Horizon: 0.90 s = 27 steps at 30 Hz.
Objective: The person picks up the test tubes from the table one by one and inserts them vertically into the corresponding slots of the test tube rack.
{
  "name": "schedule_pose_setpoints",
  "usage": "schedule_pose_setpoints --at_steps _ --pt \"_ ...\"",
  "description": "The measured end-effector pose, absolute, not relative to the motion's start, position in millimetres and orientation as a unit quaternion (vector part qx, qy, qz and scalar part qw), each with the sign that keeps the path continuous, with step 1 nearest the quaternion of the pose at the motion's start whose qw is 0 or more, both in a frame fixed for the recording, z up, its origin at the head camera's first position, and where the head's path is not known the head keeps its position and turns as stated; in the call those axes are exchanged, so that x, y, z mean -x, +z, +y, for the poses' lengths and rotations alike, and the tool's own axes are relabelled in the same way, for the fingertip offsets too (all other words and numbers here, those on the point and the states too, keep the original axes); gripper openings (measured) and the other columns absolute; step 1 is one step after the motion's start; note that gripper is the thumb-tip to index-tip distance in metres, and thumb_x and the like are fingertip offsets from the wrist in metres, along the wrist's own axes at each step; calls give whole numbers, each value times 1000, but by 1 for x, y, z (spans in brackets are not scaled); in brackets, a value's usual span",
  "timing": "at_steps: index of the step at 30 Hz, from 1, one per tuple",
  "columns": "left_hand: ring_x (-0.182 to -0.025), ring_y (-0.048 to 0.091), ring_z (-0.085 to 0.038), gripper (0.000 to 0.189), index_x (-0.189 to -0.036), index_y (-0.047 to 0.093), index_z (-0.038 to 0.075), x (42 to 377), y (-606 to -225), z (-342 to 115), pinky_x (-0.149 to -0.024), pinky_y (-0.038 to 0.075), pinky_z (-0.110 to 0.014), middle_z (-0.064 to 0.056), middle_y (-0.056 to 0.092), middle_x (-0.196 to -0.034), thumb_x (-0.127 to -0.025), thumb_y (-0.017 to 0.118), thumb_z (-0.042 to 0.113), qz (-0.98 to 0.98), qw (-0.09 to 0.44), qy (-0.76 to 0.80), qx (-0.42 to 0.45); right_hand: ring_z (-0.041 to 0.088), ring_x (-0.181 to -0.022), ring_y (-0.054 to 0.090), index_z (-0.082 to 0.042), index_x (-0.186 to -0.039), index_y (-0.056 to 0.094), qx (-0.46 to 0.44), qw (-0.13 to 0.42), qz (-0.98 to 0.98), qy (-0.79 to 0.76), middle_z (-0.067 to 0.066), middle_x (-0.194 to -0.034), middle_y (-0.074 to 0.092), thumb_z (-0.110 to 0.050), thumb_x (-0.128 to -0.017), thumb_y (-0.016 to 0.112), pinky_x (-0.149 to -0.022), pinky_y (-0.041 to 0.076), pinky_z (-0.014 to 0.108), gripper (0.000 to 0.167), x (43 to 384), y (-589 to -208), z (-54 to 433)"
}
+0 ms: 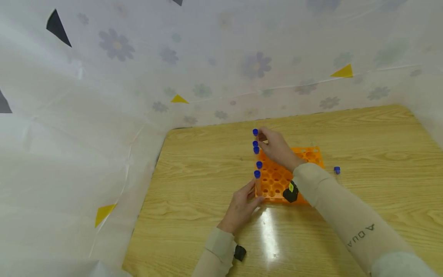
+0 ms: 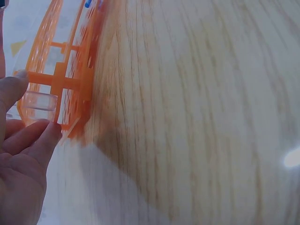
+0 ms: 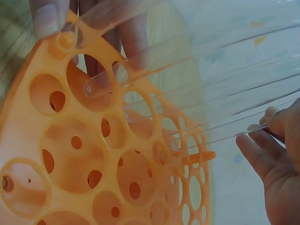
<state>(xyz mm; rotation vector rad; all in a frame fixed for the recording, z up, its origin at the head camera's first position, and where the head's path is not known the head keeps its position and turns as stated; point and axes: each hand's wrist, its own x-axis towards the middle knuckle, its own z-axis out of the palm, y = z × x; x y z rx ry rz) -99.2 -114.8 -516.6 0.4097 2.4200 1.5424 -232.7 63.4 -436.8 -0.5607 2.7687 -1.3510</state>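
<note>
An orange test tube rack (image 1: 277,179) with round holes of different sizes stands on the table. Along its left edge, several clear test tubes with blue caps (image 1: 257,174) stand in a row. My left hand (image 1: 242,206) grips the rack's near left corner, thumb on top and fingers against the side; the left wrist view shows this hand (image 2: 23,154) around the rack's end. At the far left corner my right hand (image 1: 275,146) pinches a test tube (image 1: 257,137) below its cap. In the right wrist view, thumb and fingers of that hand (image 3: 281,164) meet at a clear tube.
Another blue-capped tube (image 1: 337,170) is right of the rack, its body hard to make out. The wooden table (image 1: 200,161) ends at a flowered plastic sheet (image 1: 214,77) behind and a pale sheet (image 1: 86,154) at left. My right forearm crosses above the rack.
</note>
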Motion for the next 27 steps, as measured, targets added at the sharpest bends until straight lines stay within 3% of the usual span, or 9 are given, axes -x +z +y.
schedule_pose_setpoints --at_steps 19,27 --pt "-131 52 -6 62 -153 35 27 100 -519 -115 -102 47 -16 3 50 -148 -97 62 26 829 112 526 -151 33 -121 60 -6 -123 53 168 18 886 -432 13 -121 63 -6 -101 53 -101 53 48 22 229 -436 63" --pt "-133 52 -12 63 -153 34 25 99 -519 -115 -103 48 -20 2 47 -151 -97 62 24 832 91 520 -172 33 -118 60 -4 -124 53 168 21 887 -429 16 -121 62 -4 -101 53 -100 54 47 24 230 -441 64"
